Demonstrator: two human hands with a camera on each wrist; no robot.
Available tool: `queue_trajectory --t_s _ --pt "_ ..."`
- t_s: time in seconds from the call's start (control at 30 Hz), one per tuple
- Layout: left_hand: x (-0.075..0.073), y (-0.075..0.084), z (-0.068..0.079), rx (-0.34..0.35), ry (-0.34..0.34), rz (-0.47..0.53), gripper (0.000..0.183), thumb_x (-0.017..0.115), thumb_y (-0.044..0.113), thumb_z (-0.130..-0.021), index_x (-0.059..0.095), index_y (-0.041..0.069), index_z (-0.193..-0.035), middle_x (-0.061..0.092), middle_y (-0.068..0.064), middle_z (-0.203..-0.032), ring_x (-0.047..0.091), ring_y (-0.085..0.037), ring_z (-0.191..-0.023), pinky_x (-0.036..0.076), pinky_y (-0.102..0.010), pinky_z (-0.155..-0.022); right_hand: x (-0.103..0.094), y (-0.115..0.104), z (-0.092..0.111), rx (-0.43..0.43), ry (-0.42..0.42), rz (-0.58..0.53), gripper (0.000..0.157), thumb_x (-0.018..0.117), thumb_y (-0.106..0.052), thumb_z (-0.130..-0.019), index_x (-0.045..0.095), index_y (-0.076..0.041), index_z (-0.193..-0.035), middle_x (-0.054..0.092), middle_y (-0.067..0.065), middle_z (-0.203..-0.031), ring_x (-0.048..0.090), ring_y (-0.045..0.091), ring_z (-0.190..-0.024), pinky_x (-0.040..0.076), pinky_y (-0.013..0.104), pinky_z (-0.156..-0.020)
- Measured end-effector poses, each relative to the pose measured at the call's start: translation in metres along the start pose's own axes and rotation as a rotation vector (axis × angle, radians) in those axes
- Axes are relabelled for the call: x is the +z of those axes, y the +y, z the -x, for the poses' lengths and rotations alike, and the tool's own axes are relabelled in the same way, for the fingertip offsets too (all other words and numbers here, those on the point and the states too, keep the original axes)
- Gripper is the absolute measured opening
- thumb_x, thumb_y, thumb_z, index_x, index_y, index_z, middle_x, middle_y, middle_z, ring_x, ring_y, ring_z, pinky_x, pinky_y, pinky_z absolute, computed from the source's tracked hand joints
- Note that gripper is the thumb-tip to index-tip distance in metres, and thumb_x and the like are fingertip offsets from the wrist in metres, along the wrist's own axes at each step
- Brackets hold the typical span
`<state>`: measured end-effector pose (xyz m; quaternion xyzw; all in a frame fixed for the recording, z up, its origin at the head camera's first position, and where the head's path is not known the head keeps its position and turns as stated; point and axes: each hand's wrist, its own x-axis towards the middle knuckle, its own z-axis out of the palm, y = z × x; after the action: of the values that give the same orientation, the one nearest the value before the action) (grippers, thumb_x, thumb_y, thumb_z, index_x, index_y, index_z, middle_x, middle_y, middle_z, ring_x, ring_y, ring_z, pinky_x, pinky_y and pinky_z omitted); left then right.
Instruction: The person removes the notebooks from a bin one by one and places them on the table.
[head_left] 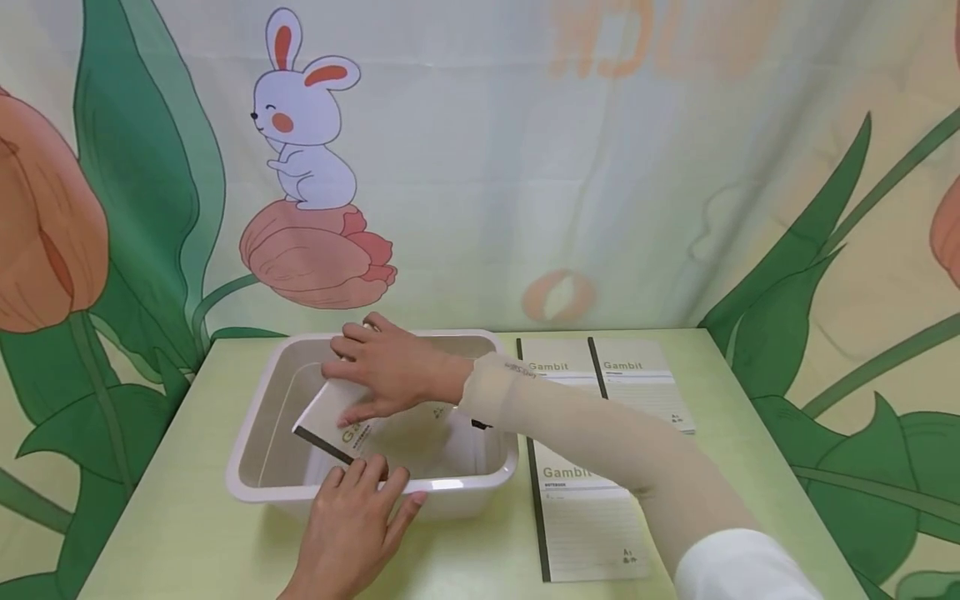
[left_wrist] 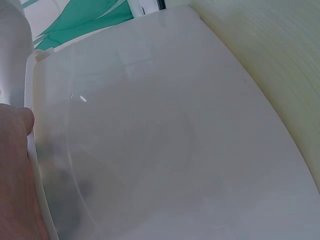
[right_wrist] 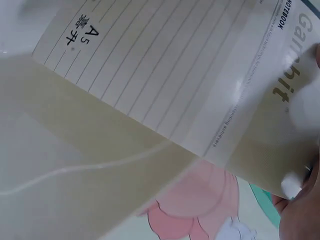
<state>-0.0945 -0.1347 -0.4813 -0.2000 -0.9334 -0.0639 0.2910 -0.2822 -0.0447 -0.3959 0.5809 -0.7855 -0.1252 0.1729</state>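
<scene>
My right hand (head_left: 390, 362) reaches into a white plastic bin (head_left: 491, 481) and holds a notebook (head_left: 333, 408) by its upper end, thumb on the cover. This notebook tilts inside the bin, its dark spine toward the near rim. In the right wrist view, the notebook cover (right_wrist: 165, 75) shows "Gambit" lettering and ruled lines, with the hand at its right edge. At the bin's near wall, my left hand (head_left: 352, 517) grips the rim, fingers over the edge and thumb outside. The left wrist view shows mostly the bin's outer wall (left_wrist: 165, 125).
Right of the bin, notebooks lie flat on the pale green table (head_left: 187, 517): one at the front (head_left: 592, 533), one at the back right (head_left: 641, 387) and one at the back left (head_left: 551, 354), partly under my right forearm. A printed curtain (head_left: 480, 167) hangs behind.
</scene>
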Motion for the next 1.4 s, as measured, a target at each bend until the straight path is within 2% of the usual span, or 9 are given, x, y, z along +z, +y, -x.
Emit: queue_trajectory --t_s 0.13,0.33,0.57,0.7,0.97,1.17,1.27,1.4 --pt "0.001 0.000 0.000 -0.002 0.002 0.002 0.050 0.031 0.056 -0.102 0.059 0.015 -0.093 0.051 -0.002 -0.082 0.054 -0.025 -0.075 0.037 -0.036 -0.065 -0.015 0.010 0.004 0.069 0.125 -0.013 0.068 0.034 -0.085 -0.084 0.052 -0.027 -0.115 0.051 -0.005 -0.103 0.045 0.016 -0.104 0.031 0.038 -0.097" --pt "0.000 0.000 -0.001 0.007 0.004 -0.002 0.049 0.031 0.056 -0.102 0.057 0.015 -0.092 0.048 -0.002 -0.080 0.051 -0.023 -0.070 0.037 -0.035 -0.064 -0.038 0.025 0.014 0.158 0.283 -0.041 0.065 0.042 -0.083 -0.083 0.055 -0.024 -0.108 0.050 -0.003 -0.101 0.046 0.017 -0.100 0.035 0.039 -0.096" --pt "0.001 0.000 0.000 0.005 -0.001 -0.004 0.049 0.031 0.056 -0.102 0.058 0.016 -0.094 0.050 -0.002 -0.083 0.052 -0.023 -0.072 0.038 -0.035 -0.066 -0.068 0.044 0.030 0.240 0.411 -0.091 0.063 0.052 -0.078 -0.082 0.057 -0.024 -0.111 0.051 -0.007 -0.099 0.045 0.015 -0.098 0.035 0.037 -0.093" --pt "0.001 0.000 0.000 0.003 -0.014 -0.005 0.048 0.032 0.056 -0.102 0.058 0.016 -0.095 0.052 -0.002 -0.085 0.052 -0.022 -0.072 0.038 -0.035 -0.067 -0.082 0.056 0.046 0.279 0.496 -0.095 0.064 0.059 -0.075 -0.080 0.060 -0.019 -0.110 0.051 -0.003 -0.096 0.044 0.017 -0.092 0.036 0.038 -0.091" --pt "0.001 0.002 0.000 -0.005 -0.022 -0.001 0.048 0.032 0.057 -0.102 0.058 0.017 -0.095 0.051 0.000 -0.085 0.051 -0.020 -0.073 0.039 -0.034 -0.069 -0.106 0.080 0.090 0.373 0.651 -0.127 0.059 0.066 -0.066 -0.079 0.059 -0.012 -0.102 0.051 0.004 -0.091 0.043 0.022 -0.088 0.035 0.041 -0.086" --pt "0.002 0.002 0.001 -0.008 -0.026 -0.004 0.048 0.031 0.056 -0.102 0.057 0.017 -0.095 0.051 -0.001 -0.086 0.051 -0.021 -0.073 0.039 -0.034 -0.069 -0.112 0.092 0.133 0.438 0.704 -0.107 0.068 0.051 -0.074 -0.085 0.057 -0.008 -0.101 0.051 0.009 -0.089 0.043 0.027 -0.086 0.034 0.045 -0.082" --pt "0.003 0.002 0.001 -0.006 -0.024 -0.007 0.049 0.030 0.056 -0.102 0.057 0.016 -0.096 0.052 -0.001 -0.087 0.052 -0.021 -0.074 0.039 -0.034 -0.069 -0.110 0.097 0.159 0.486 0.720 -0.105 0.075 0.044 -0.078 -0.086 0.056 -0.006 -0.100 0.050 0.011 -0.087 0.042 0.029 -0.083 0.032 0.047 -0.081" --pt "0.004 0.002 0.001 -0.004 -0.021 -0.007 0.049 0.030 0.056 -0.102 0.057 0.016 -0.095 0.052 -0.001 -0.086 0.052 -0.021 -0.073 0.039 -0.034 -0.069 -0.101 0.103 0.194 0.567 0.708 -0.101 0.080 0.042 -0.081 -0.084 0.055 -0.004 -0.097 0.049 0.012 -0.083 0.041 0.031 -0.081 0.032 0.049 -0.080"
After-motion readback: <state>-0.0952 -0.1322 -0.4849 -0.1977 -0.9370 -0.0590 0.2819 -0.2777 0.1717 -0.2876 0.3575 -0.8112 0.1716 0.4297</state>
